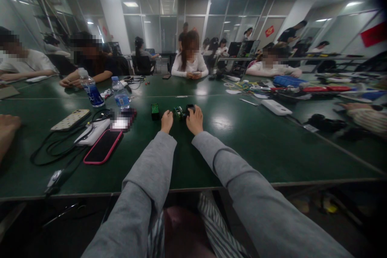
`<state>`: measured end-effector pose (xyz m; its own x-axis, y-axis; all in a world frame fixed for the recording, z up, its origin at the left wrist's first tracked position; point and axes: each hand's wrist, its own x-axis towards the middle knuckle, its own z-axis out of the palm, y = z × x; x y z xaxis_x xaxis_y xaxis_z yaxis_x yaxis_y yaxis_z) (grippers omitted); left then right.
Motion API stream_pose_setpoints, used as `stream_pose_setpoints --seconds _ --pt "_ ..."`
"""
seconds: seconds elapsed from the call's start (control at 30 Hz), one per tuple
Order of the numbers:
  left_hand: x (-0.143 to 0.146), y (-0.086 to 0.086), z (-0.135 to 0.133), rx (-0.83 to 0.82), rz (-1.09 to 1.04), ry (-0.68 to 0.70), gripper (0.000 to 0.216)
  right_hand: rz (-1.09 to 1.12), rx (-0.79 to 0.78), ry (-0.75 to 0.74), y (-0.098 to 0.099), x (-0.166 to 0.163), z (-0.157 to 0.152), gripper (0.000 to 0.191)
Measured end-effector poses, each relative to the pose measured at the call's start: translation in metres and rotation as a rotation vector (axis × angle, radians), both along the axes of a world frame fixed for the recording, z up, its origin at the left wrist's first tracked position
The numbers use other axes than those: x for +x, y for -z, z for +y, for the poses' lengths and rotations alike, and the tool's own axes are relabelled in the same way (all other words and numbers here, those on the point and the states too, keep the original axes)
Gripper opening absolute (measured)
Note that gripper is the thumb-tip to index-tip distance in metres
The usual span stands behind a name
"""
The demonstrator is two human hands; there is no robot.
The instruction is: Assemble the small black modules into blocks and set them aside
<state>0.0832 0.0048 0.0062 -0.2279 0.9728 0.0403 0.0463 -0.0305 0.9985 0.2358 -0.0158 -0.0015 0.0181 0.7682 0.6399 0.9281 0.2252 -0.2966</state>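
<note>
My left hand (167, 121) is at the table's middle with its fingers curled closed; what they hold, if anything, is too small to make out. Just right of it lie small green circuit boards (178, 110). My right hand (196, 121) has its thumb and fingers around a small black box (190, 107), whose near side the hand partly hides. Left of my left hand stands another small black box with a green circuit board on its face (155, 111), touched by neither hand.
On the green table (229, 149), a pink-edged phone (103, 147), a white power bank (92, 133), cables and two bottles (121, 94) lie or stand to the left. At right are a white power strip (276, 107), tweezers (248, 102) and tangled wires. Several people sit around.
</note>
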Motion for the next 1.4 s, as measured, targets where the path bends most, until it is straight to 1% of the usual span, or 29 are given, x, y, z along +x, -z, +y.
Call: stream_pose_setpoints --seconds 0.07,0.1,0.17,0.27,0.37,0.43,0.53,0.7,0.97,1.07,1.27,1.4 --pt "-0.003 0.002 0.000 0.040 0.225 -0.021 0.037 -0.035 0.009 -0.049 0.001 -0.001 0.000 0.038" --pt "-0.003 0.002 -0.001 0.049 0.303 -0.013 0.039 -0.043 0.012 -0.060 0.001 -0.001 0.000 0.037" --pt "-0.003 0.001 -0.005 0.069 0.409 0.026 0.041 -0.044 0.021 -0.069 0.000 -0.001 -0.001 0.035" --pt "-0.001 -0.003 -0.015 0.169 0.560 0.096 0.043 -0.035 0.045 -0.095 -0.004 -0.003 -0.003 0.034" --pt "0.000 -0.008 -0.026 0.264 0.755 0.105 0.040 -0.036 0.077 -0.156 -0.011 -0.008 -0.007 0.033" --pt "0.000 -0.009 -0.029 0.287 0.835 0.090 0.036 -0.042 0.090 -0.208 -0.015 -0.011 -0.009 0.033" --pt "-0.002 -0.009 -0.029 0.262 0.820 0.054 0.034 -0.012 0.069 -0.274 -0.017 -0.015 -0.012 0.034" --pt "-0.006 -0.009 -0.026 0.211 0.716 -0.009 0.029 0.076 0.000 -0.307 -0.013 -0.016 -0.012 0.034" --pt "-0.014 -0.009 -0.026 0.115 0.678 -0.130 0.024 0.055 -0.082 -0.350 -0.008 -0.015 -0.008 0.034" --pt "-0.017 -0.008 -0.025 0.101 0.713 -0.138 0.023 0.036 -0.099 -0.362 -0.008 -0.015 -0.009 0.034" --pt "-0.016 -0.008 -0.027 0.105 0.850 -0.094 0.022 0.031 -0.131 -0.387 -0.008 -0.015 -0.010 0.038" --pt "-0.014 -0.007 -0.026 0.091 0.946 -0.125 0.023 0.021 -0.111 -0.410 -0.010 -0.016 -0.010 0.041"
